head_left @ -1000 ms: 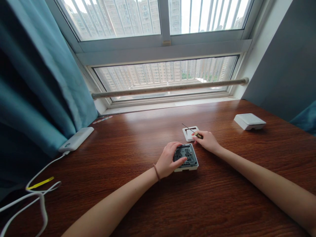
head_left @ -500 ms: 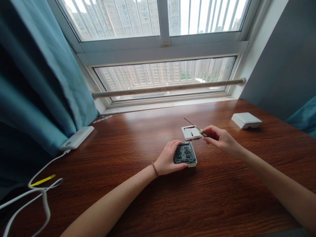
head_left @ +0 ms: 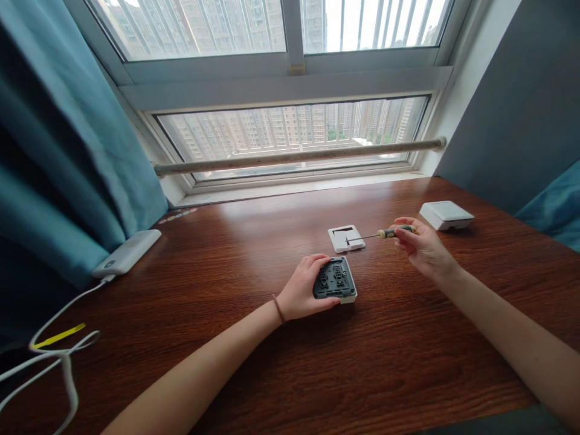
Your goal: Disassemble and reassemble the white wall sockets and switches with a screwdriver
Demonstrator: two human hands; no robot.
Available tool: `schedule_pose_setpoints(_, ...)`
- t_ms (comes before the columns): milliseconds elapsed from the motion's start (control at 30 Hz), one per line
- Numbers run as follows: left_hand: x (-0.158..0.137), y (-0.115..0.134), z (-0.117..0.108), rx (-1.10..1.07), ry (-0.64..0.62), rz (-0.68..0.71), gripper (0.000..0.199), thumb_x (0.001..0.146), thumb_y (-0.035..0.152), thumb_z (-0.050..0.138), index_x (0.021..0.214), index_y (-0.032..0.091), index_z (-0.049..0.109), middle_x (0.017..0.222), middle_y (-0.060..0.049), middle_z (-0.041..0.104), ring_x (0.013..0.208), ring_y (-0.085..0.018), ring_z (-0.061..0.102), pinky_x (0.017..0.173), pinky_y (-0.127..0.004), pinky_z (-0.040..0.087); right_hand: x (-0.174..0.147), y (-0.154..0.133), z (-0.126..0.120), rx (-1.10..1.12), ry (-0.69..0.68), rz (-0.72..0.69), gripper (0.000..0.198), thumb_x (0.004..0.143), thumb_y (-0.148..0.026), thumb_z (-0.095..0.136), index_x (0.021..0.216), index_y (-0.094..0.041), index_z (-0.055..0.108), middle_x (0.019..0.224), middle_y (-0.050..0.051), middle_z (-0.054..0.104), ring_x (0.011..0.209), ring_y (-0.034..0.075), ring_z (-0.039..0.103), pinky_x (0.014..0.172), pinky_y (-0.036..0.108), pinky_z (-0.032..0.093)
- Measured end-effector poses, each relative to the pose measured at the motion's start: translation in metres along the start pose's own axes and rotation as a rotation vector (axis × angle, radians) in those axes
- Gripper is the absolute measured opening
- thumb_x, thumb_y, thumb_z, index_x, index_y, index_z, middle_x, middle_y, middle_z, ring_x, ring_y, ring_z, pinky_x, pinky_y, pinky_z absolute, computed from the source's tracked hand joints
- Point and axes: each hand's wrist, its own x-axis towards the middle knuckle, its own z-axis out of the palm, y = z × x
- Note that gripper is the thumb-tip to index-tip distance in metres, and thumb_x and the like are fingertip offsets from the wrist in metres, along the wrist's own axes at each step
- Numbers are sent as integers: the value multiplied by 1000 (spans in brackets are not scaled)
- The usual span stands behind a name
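Note:
My left hand [head_left: 304, 291] grips the left side of a square wall switch [head_left: 336, 279] that rests on the table, its dark grey inner face up and a white casing round it. Fingers lie along the far edge and the thumb along the near one. Between the fingers of my right hand [head_left: 421, 246] is a screwdriver [head_left: 393, 232] with a black and yellow handle. Its thin shaft points left, and the tip is over the white switch cover [head_left: 342, 240]; whether they touch I cannot tell. This cover lies flat just beyond the switch.
A white box-like switch [head_left: 446, 215] sits at the back right of the wooden table [head_left: 217, 254]. On the left, a white power bank [head_left: 128, 252] has a white cable [head_left: 67, 368] plugged in, near a yellow strip [head_left: 60, 336]. A blue curtain hangs beside it.
My right hand has moved right and turned the screwdriver from pointing up and left to nearly level, tip over the cover. My left hand keeps its grip on the switch. The view has shifted slightly.

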Motion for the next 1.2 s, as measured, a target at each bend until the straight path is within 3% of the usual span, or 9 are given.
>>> schedule_pose_setpoints(100, -1, 5, -3, 25, -12, -19, 72, 65, 47, 68, 125, 18, 40, 125, -14, 44, 116, -29, 43, 100, -44, 35, 4, -8, -4, 69, -4, 34, 37, 55, -26, 79, 87, -23, 59, 85, -1, 63, 65, 9, 58, 48, 18, 46)
schedule_pose_setpoints(200, 0, 14, -5, 65, 9, -98, 60, 69, 49, 64, 117, 18, 47, 119, -13, 49, 110, -28, 47, 95, -45, 38, 9, -22, 1, 41, 4, 3, 29, 59, -27, 77, 81, -21, 60, 84, 0, 63, 61, 8, 56, 45, 17, 44)
schedule_pose_setpoints(367, 11, 20, -6, 48, 80, -157, 46, 68, 46, 67, 105, 22, 56, 117, -9, 51, 111, -27, 47, 96, -45, 37, 7, -46, 39, -149, -107, -221, 28, 73, -43, 65, 81, -22, 47, 73, 2, 64, 48, 9, 52, 37, 21, 38)
schedule_pose_setpoints(533, 26, 11, -7, -72, -35, -93, 34, 65, 41, 72, 94, 25, 64, 114, -6, 55, 110, -25, 48, 97, -41, 37, -10, -44, 71, -225, -142, -391, 22, 80, -39, 56, 85, -24, 42, 64, -2, 60, 41, 7, 48, 35, 20, 34)
schedule_pose_setpoints(767, 30, 3, -8, -160, -89, -81, 32, 62, 40, 74, 89, 23, 68, 111, -7, 57, 106, -24, 51, 96, -37, 38, -21, -19, 62, -320, -282, -389, 20, 82, -32, 55, 88, -20, 41, 66, -2, 60, 40, 7, 48, 36, 20, 37)
schedule_pose_setpoints(1200, 23, 0, -1, -190, -7, -103, 35, 62, 42, 74, 91, 24, 68, 111, -5, 57, 106, -22, 50, 96, -35, 37, -19, -16, 59, -329, -382, -421, 18, 82, -25, 57, 91, -22, 41, 72, -1, 59, 45, 7, 51, 40, 22, 42)
